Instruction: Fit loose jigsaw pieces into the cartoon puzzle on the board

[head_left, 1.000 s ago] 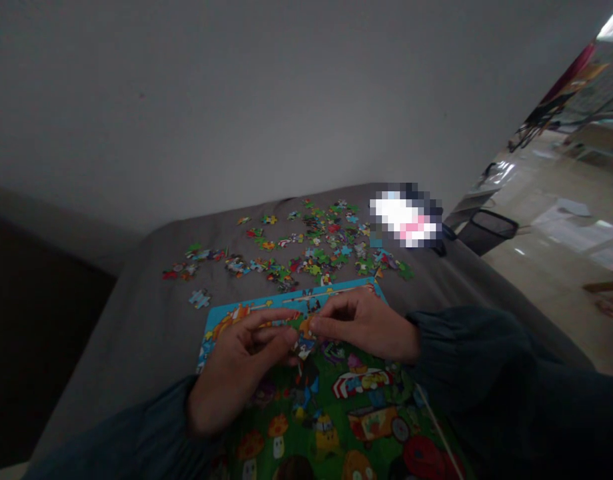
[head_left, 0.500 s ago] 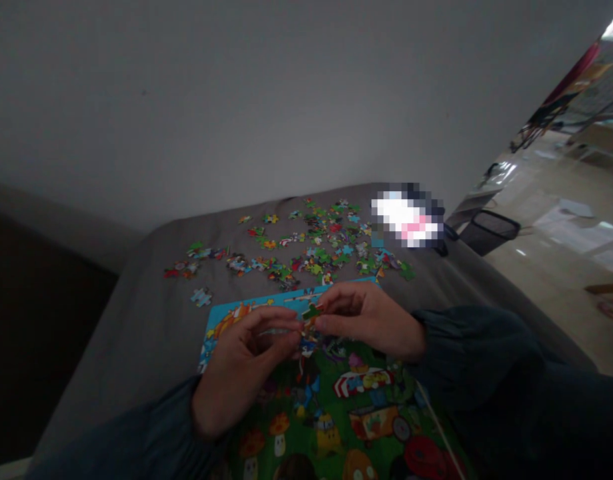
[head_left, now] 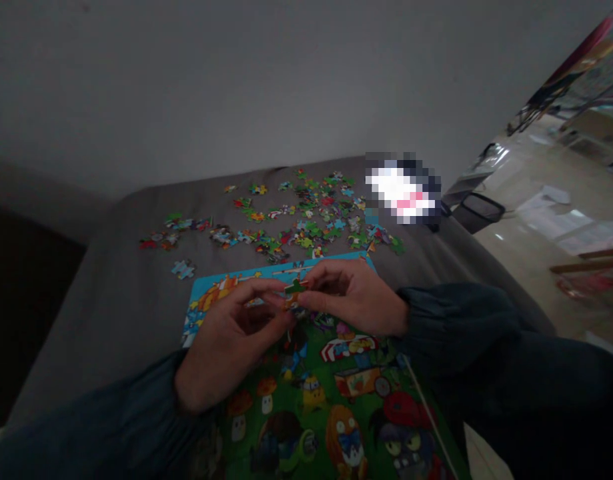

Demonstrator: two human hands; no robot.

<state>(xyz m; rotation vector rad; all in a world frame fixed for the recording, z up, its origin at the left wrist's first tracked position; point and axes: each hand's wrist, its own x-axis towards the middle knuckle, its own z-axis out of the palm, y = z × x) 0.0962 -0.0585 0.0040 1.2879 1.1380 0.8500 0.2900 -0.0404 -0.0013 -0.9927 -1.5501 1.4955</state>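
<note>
A small green and orange puzzle piece (head_left: 295,288) is pinched between my two hands, above the upper part of a colourful cartoon picture board (head_left: 306,400). My left hand (head_left: 236,337) grips the piece from the left with thumb and fingertips. From the right, my right hand (head_left: 354,295) closes thumb and forefinger on it. The board has a blue top edge and a green lower area printed with mushrooms and cartoon figures. Both hands hide part of the board's upper middle.
Many loose puzzle pieces (head_left: 311,230) lie scattered on the grey cloth (head_left: 116,267) beyond the board. One light blue piece (head_left: 183,269) sits apart at the left. A blurred-out object (head_left: 404,193) rests at the back right, near a black-framed item (head_left: 481,210). A grey wall (head_left: 236,80) rises behind.
The view has tilted down, so everything sits higher and slightly left in the picture. The piece between my hands shows more of its green face. Both hands keep hold of it.
</note>
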